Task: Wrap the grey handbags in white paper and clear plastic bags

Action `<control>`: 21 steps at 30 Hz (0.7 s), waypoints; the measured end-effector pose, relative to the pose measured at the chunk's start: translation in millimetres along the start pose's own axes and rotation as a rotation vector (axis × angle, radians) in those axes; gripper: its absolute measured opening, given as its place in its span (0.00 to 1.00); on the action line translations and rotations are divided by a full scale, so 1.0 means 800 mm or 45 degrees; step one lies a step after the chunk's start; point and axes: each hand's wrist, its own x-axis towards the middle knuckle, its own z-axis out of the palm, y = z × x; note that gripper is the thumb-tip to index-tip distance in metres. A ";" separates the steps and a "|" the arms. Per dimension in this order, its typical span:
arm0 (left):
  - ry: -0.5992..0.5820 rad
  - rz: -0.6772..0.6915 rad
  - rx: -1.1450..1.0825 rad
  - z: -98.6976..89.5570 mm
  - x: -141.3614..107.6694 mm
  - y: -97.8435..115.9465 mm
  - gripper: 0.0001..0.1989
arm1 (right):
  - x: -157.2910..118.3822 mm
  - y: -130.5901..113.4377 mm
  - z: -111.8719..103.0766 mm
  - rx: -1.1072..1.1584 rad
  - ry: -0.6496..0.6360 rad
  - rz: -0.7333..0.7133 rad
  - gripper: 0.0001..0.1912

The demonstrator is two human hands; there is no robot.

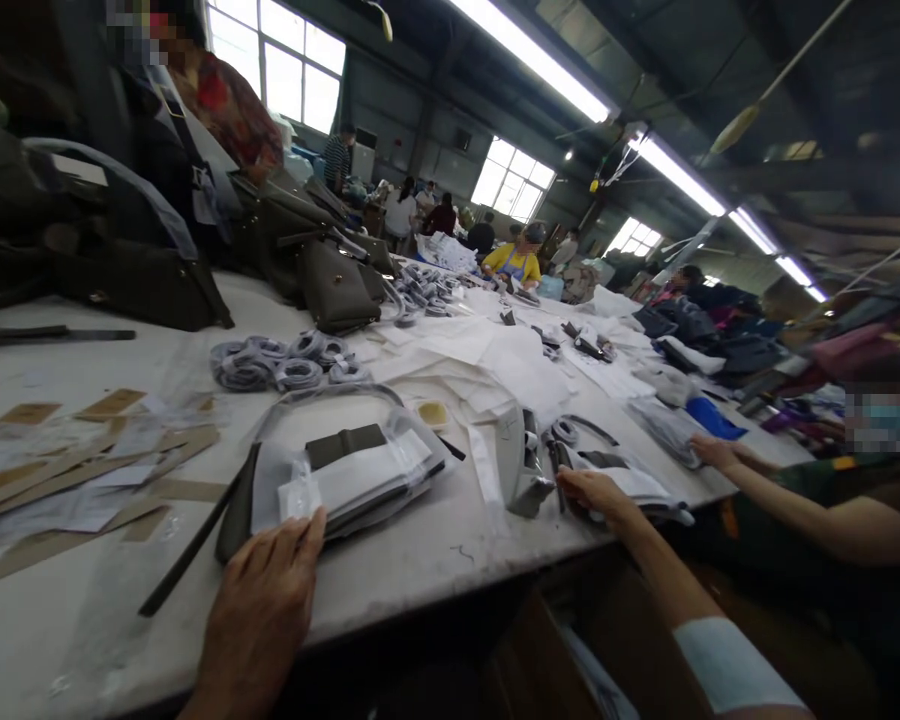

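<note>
At the near edge of the surface (420, 565), my left fingers (292, 540) lie close together over the near left corner of a wrapped bag (375, 490); I cannot tell whether they pinch its clear plastic or only press on it, though I'd say they are there to steady it. My right fingers (581, 482) are bent at the left end of a second wrapped bag (637, 482), and their grip is hidden from me too. Between the two bags stands what looks like a tape dispenser (514, 470), probably put there to be within reach of either hand. A dark strap (195, 550) trails leftward from the first bag, whose pale wrapping likely guards it from scuffs. Farther left lie brown paper strips (187, 490); beyond the bag, coiled grey loops (296, 372) sit heaped, perhaps to keep like parts together, with white sheets (487, 365) spread beside them and olive bags (341, 285) piled behind. To my right, a co-worker's hand (712, 450) touches a clear packet. Past the long, pale, crowded surface, a person in yellow (514, 262) sits under tube lights (536, 60) and bright windows (514, 178) in a dim workshop.
</note>
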 end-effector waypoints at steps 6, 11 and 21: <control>0.039 0.023 0.010 -0.002 0.001 -0.003 0.21 | 0.006 -0.010 0.038 0.195 -0.038 0.078 0.23; 0.043 0.034 -0.028 -0.003 0.001 -0.006 0.21 | -0.001 -0.024 0.048 0.367 0.101 0.024 0.22; 0.048 0.014 -0.051 0.002 0.000 -0.007 0.20 | -0.059 0.011 0.065 0.624 0.263 0.049 0.21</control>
